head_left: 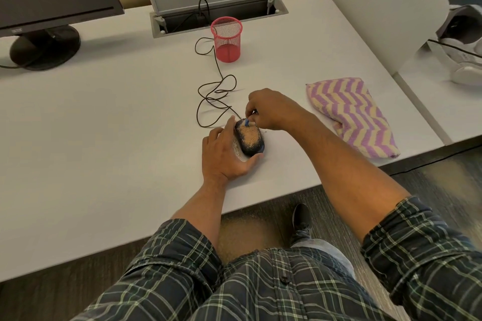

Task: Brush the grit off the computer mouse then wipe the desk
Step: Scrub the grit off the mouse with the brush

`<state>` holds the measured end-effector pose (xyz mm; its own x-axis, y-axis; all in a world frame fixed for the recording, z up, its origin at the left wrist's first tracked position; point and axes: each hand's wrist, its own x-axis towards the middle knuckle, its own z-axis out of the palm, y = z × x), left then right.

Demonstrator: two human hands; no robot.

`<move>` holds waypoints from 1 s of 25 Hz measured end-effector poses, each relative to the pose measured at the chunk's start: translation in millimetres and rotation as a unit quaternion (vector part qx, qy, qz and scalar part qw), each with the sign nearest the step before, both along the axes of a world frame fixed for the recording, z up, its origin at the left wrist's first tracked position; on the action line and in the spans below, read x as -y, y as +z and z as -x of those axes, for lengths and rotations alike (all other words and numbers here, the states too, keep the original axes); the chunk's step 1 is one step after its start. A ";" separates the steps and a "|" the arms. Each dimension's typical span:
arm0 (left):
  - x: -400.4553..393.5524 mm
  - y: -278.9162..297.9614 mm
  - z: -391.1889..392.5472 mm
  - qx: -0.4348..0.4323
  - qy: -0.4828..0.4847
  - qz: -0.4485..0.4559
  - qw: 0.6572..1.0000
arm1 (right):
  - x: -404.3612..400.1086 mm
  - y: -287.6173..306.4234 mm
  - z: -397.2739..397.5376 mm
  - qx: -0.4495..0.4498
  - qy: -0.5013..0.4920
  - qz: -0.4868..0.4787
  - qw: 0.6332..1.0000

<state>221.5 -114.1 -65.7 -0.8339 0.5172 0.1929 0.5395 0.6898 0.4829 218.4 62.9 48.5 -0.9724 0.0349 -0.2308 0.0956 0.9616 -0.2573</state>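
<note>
Tan grit (249, 135) covers the black mouse (251, 140) lying on the white surface (117, 117). Left hand (225, 155) grips the mouse by its sides. Right hand (271, 111) pinches a small blue brush (246, 122) against the mouse front. Striped cloth (350, 116) lies to the right, well apart.

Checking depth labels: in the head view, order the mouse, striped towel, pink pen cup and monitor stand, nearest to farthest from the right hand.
From the right hand:
1. Mouse, right beneath the hand, gritty on top.
2. Striped towel, on the desk's right side.
3. Pink pen cup, farther back, near the cable hatch.
4. Monitor stand, far back left.
</note>
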 end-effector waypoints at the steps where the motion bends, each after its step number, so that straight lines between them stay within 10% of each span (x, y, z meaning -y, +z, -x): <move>1: -0.2 0.1 -0.4 -0.001 0.000 0.001 1.000 | 0.8 -0.4 -0.1 0.002 0.004 -0.001 1.000; 25: 0.2 1.9 0.0 0.008 -0.002 0.002 1.000 | -1.9 8.1 -5.0 -0.044 -0.055 0.004 0.998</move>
<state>221.5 -114.4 -63.8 -0.8347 0.5214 0.1772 0.5343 0.6890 0.4897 223.4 64.8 56.6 -0.9795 0.1400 -0.1447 0.1761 0.9443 -0.2779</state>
